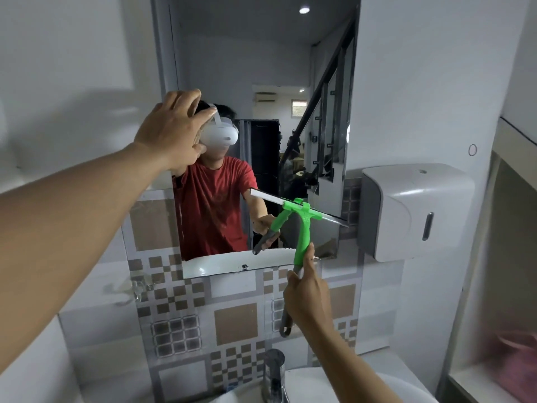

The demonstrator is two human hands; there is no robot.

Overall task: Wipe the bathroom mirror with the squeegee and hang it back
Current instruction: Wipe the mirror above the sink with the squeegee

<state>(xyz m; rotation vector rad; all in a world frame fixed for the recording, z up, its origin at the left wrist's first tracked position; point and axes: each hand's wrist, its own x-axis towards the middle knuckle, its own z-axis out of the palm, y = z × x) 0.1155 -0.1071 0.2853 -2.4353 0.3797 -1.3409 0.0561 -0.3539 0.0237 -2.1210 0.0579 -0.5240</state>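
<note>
The tall bathroom mirror (255, 68) hangs on the wall ahead. Its glass reflects a person in a red shirt. My left hand (174, 129) lies flat against the mirror's left edge, fingers spread, holding nothing. My right hand (308, 295) grips the grey lower handle of the green squeegee (302, 228). The squeegee's blade (328, 218) slants across the mirror's lower right part, touching the glass. A small clear wall hook (136, 289) sticks to the tiles at lower left, with nothing on it.
A white paper dispenser (418, 210) juts out from the wall right of the mirror. Below stand a chrome tap (274, 373) and a white basin (313, 385). Patterned brown tiles (235, 324) cover the wall under the mirror. A recess at far right holds something pink (517, 370).
</note>
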